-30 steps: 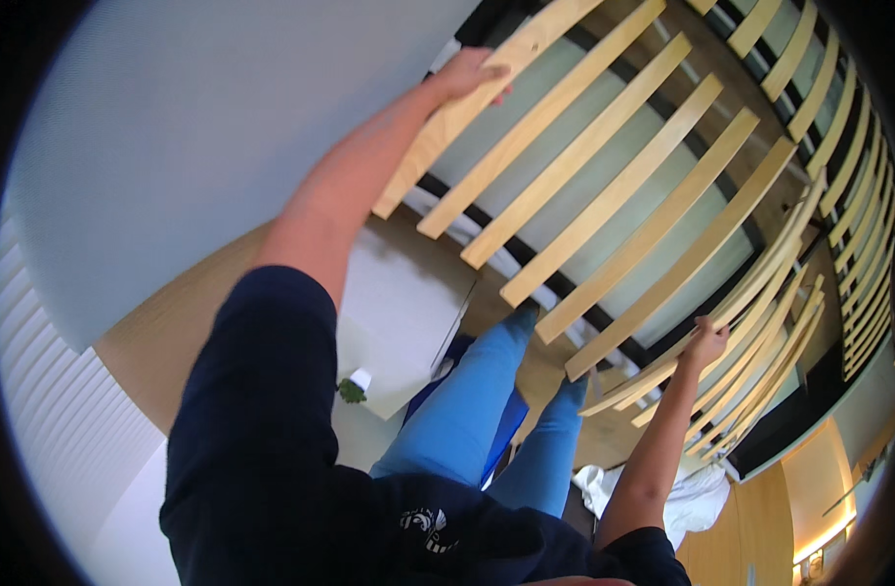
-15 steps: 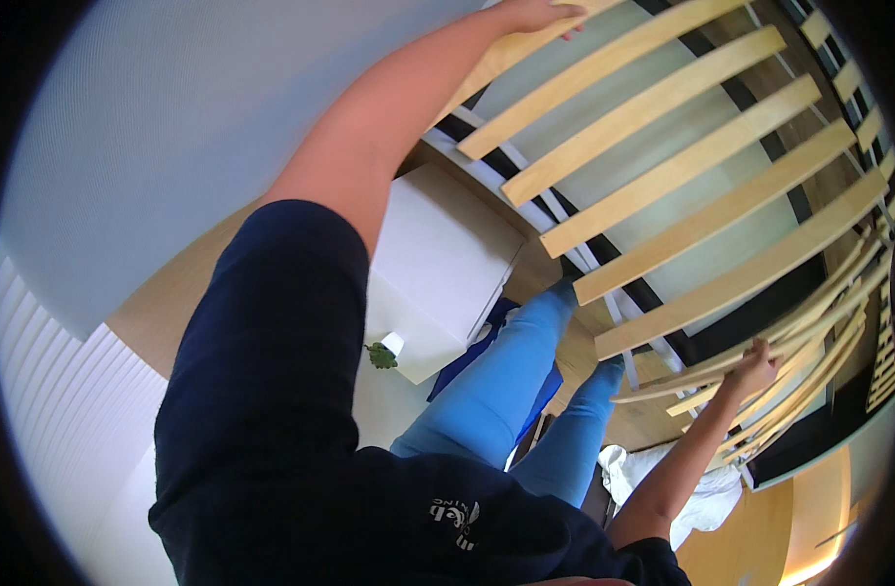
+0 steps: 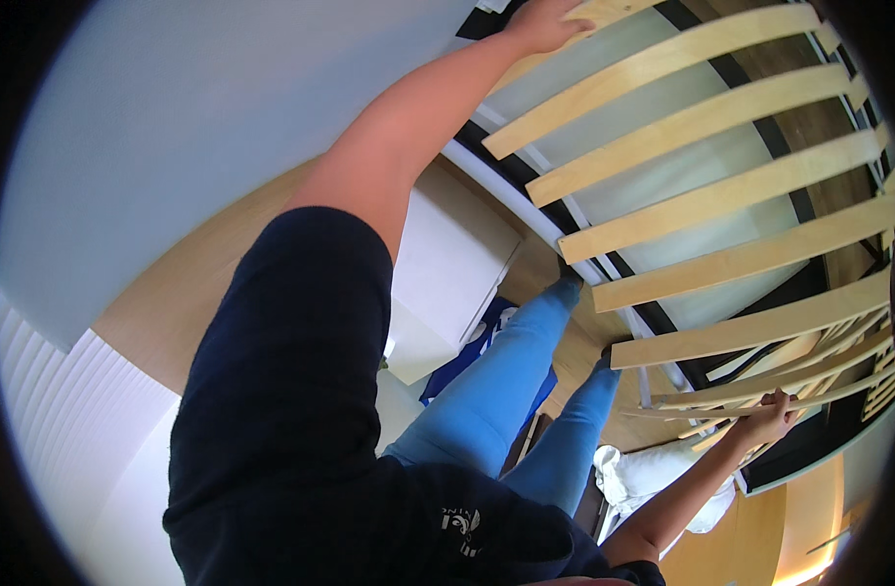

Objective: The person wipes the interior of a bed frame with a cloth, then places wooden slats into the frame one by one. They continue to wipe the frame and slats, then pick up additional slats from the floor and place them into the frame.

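Note:
A bed base of pale wooden slats (image 3: 706, 200) spans the right half of the view, its curved slats joined in a row over a dark and white frame (image 3: 545, 220). At the top, my left hand (image 3: 550, 24) is closed over the end slat (image 3: 618, 13), with its fingers curled around the edge. Lower right, my right hand (image 3: 768, 420) grips a slat (image 3: 829, 394) in a bunch of slats lying close together. The far ends of that bunch run into the dark rim of the picture.
A white cabinet (image 3: 452, 244) stands left of my legs (image 3: 491, 396), and a blue bag (image 3: 472, 352) lies on the wooden floor beside it. White cloth (image 3: 662, 479) is heaped below my right forearm. A grey wall panel (image 3: 223, 127) fills the upper left.
The slats have shifted right and down in view, and the bunch at my right hand looks more spread. My right hand sits a little lower and further right, still gripping.

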The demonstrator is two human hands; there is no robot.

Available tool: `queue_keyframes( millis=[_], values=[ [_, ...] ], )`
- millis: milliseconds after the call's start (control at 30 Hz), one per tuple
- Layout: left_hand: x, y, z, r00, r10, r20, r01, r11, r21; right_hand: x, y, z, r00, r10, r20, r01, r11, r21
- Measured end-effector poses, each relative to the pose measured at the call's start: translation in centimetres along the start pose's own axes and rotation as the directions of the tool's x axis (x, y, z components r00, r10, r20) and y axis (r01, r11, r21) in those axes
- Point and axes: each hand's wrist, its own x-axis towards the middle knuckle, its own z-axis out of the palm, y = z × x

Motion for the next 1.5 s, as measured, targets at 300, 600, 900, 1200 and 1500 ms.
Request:
queue_keyframes(
  millis=[300,600,900,1200,1500],
  values=[
    [-1.5,-7.1,5.2,0.978,-0.041,-0.203,0.07,0.988,0.139,2.5,2.5,-0.7,0.991,-0.005,0.137,-0.013,0.991,0.132],
    [0.0,-2.2,5.2,0.99,-0.116,-0.086,0.124,0.987,0.106,3.8,5.1,-1.8,0.99,-0.057,0.126,0.048,0.997,0.067],
    [-0.3,3.4,2.8,0.981,-0.053,-0.186,0.059,0.998,0.027,4.0,6.3,-1.7,0.997,-0.016,0.074,0.013,0.999,0.045],
    [2.4,2.8,1.9,0.956,-0.157,-0.246,0.161,0.987,-0.007,4.2,4.5,-1.9,0.987,-0.06,0.146,0.053,0.997,0.053],
    [2.7,1.3,3.5,0.893,-0.187,-0.409,0.272,0.948,0.162,3.8,3.9,-1.3,0.982,0.013,0.19,-0.021,0.999,0.04]
  ],
)
